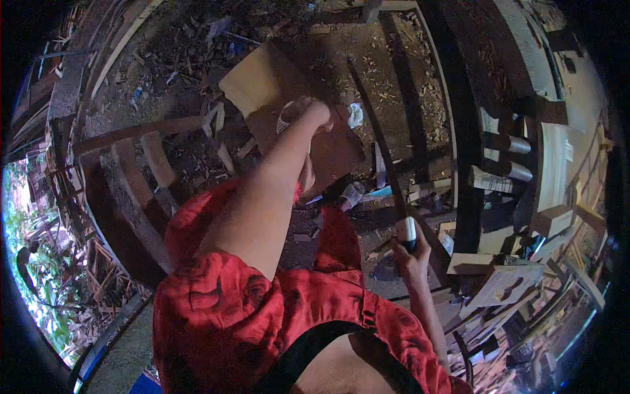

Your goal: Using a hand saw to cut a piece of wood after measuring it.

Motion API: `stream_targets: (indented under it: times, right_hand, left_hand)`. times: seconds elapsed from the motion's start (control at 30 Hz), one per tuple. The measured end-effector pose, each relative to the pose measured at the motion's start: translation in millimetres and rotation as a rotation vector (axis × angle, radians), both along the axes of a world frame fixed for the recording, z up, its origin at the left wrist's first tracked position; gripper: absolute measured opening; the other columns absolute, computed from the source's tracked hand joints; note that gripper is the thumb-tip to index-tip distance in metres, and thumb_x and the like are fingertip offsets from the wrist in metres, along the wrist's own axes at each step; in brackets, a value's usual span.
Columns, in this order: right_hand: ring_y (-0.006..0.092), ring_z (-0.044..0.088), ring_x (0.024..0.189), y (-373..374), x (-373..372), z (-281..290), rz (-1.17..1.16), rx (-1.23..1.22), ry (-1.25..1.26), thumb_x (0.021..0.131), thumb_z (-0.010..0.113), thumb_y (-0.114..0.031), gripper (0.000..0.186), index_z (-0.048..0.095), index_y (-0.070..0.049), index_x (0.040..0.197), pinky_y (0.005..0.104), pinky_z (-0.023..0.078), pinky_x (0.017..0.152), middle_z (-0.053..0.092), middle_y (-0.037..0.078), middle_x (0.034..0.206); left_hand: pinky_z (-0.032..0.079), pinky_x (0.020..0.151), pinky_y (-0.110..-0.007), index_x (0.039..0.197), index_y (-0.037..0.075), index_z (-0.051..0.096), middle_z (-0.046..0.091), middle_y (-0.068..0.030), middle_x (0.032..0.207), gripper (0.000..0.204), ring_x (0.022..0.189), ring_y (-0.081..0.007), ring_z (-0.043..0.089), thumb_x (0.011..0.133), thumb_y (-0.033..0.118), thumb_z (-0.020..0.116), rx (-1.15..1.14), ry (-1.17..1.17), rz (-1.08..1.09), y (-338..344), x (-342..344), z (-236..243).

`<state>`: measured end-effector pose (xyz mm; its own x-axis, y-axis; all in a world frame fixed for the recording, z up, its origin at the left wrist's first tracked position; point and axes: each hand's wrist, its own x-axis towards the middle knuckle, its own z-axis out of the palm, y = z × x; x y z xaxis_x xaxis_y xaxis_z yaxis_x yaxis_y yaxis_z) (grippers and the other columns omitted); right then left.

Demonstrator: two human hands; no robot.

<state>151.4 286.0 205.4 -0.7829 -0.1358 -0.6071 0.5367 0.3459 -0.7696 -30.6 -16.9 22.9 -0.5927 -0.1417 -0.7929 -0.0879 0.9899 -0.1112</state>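
Observation:
My left arm reaches forward over a brown board, and my left hand is closed above it with the fingers curled under. Whatever it may hold is hidden. Beside that hand, a pale mesh-like shoe or sock shows in part. Low on the right, my right hand is wrapped round the light and dark handle of what looks like a handsaw. Its long, dark, narrow blade runs forward and left, past the board's right side. Contact between blade and board cannot be made out.
A crumpled white scrap lies right of the board. My other foot is on the ground among wood scraps. Slatted timber stands at left. Beams and wooden blocks fill the right side. Wood chips cover the ground ahead.

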Motion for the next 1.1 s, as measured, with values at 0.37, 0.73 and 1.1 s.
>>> stream_targets:
  times: [0.37, 0.73, 1.1]
  right_hand:
    - [0.0169, 0.049, 0.096, 0.5, 9.0, -16.6, -0.031, -0.032, -0.002, 0.071, 0.061, -0.005, 0.06, 0.035, 0.002, 0.125, 0.0273, 0.04, 0.082, 0.05, 0.011, 0.107]
    - [0.024, 0.051, 0.102, -6.3, 5.3, -25.1, 0.101, 0.066, 0.053, 0.073, 0.064, -0.016, 0.053, 0.042, -0.001, 0.118, 0.0325, 0.04, 0.084, 0.051, 0.016, 0.113]
    - [0.0375, 0.058, 0.083, -5.9, 5.6, -60.0, 0.148, 0.274, 0.126, 0.07, 0.062, -0.013, 0.038, 0.051, -0.003, 0.105, 0.0382, 0.046, 0.066, 0.059, 0.022, 0.084]
  left_hand:
    - [0.038, 0.088, -0.043, 0.107, 0.008, 0.058, 0.056, -0.0099, 0.111, 0.049, 0.106, -0.026, 0.05, 0.067, 0.035, 0.063, 0.09, 0.086, 0.061, 8.5, 9.4, -1.1]
    - [0.046, 0.078, -0.035, 0.104, 0.01, 0.06, 0.056, -0.0068, 0.111, 0.034, 0.101, -0.0215, 0.054, 0.074, 0.026, 0.054, -0.01, 0.079, -0.034, 16.1, 8.1, -22.1]
    - [0.039, 0.086, -0.043, 0.103, 0.006, 0.059, 0.056, -0.0119, 0.11, 0.034, 0.105, -0.0251, 0.051, 0.074, 0.023, 0.053, 0.07, 0.172, 0.106, 24.6, 10.6, -17.7]
